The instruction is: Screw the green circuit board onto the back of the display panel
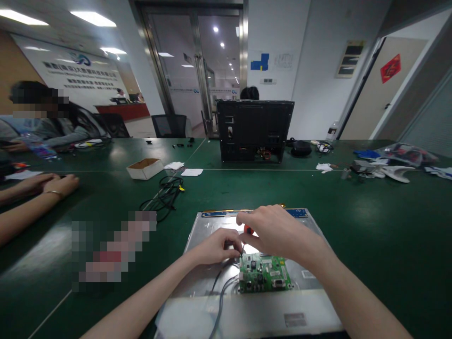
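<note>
Nearest: a broad, flat, silver metal panel (203, 230) lies flat on the dark green tabletop (370, 235), squarely before the wearer, likely so that both hands can reach its middle. Smooth grey cables (221, 301) run over its near part toward the left side of a green rectangular circuit board (263, 273). That board lies face up on the panel, components and connectors exposed, between the two forearms.

Left hand (224, 245): comes in low from the left, fingers curled nearly closed, tips at the board's far left corner. Probably there to steady or guide; cannot tell whether it pinches anything, the contact being too small to read.

Right hand (273, 233): arches in from the right, above the board's far edge, wrist bent, back of hand upward. Fingers and thumb are partly closed around a small red-orange and black tool handle (248, 229), a screwdriver by the look of it. The thin dark shaft slants down to the left fingertips; the raised wrist seems meant to bring the tool over that corner.

Beyond the hands: a narrow blue circuit strip (219, 213) along the panel's far edge. Farther, to the left, a loose tangle of black cable (168, 194), then an open white cardboard box (143, 172). Farthest on the table, a black rectangular monitor housing (254, 127) stands upright.
</note>
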Available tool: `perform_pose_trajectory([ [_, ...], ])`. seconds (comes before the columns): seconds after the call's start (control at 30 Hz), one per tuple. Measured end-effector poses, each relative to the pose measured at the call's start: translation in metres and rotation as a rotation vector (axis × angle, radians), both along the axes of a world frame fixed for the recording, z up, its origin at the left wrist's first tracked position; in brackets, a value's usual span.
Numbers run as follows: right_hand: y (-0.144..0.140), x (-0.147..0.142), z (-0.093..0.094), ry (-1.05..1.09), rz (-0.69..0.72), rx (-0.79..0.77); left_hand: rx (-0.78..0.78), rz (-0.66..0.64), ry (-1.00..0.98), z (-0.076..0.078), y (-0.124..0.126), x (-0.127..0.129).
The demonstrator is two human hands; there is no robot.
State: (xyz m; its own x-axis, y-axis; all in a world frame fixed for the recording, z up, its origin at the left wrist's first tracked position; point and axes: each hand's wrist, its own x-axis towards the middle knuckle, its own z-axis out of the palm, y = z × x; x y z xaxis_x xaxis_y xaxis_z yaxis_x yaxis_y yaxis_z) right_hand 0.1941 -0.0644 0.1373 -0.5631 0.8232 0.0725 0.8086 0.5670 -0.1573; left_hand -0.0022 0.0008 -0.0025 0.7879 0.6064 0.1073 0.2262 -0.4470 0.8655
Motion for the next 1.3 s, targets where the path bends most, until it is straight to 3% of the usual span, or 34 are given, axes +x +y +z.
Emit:
perform_pose_trajectory([
  [0.23, -0.0018, 0.0018, -0.0021, 0.02, 0.061, 0.023, 0.024, -0.007, 0.023, -0.0022, 0.0009, -0.0016],
  [0.5, 0.0008, -0.0011, -0.0014, -0.021, 0.005, 0.046, -0.001, 0.0, -0.001, 0.0054, -0.002, 0.0014],
  [0.8, -0.0039, -0.0013, -0.0001, 0.024, 0.083, 0.054, 0.055, -0.002, 0.021, -0.0007, 0.0009, -0.0002],
  [1.07, -0.0003, -0.0017, -0.0009, -0.012, 0.002, 0.037, 0.052, 0.0, 0.039, 0.0037, -0.0019, -0.0003],
  [1.3, -0.0034, -0.0011, 0.0011, 0.005, 0.062, 0.025, 0.054, -0.02, 0.033, 0.001, 0.0006, -0.001],
])
